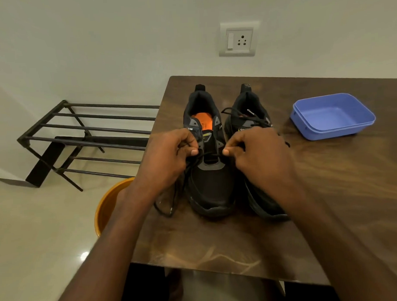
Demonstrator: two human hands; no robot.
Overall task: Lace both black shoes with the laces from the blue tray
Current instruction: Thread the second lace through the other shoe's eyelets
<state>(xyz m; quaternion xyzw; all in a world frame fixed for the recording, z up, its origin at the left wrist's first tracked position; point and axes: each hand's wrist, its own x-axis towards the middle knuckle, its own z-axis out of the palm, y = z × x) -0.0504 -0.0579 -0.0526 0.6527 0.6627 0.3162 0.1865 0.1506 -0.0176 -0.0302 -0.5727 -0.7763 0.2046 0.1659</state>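
Two black shoes stand side by side on the brown wooden table (329, 190), toes toward the person. The left shoe (209, 190) has an orange insole and only one bar of black lace (210, 155) across its lowest holes. The left hand (168, 158) pinches one side of that lace between thumb and finger. The right hand (258, 155) pinches the other side the same way. Both hands are curled tight on the lace.

I think the step now is to pull the two ends even. A good way is to pull both sides gently and together, so the bar lies flat and both tails are the same length. Then each tip goes up through the next hole.

A long loose tail of the lace hangs down beside the left shoe and lies on the table near the edge. It could get caught under the wrist or slip off the side.

The right shoe (255, 130) touches the left one and is partly hidden by the right hand. A lace lies bunched on top of it, but I cannot tell how far it is threaded.

The blue tray (360, 113) sits well apart on the right and has no laces in it. A black metal shoe rack (86, 136) lies tipped on the floor, an orange bucket (107, 207) stands by the table, and a wall socket (238, 39) is above.
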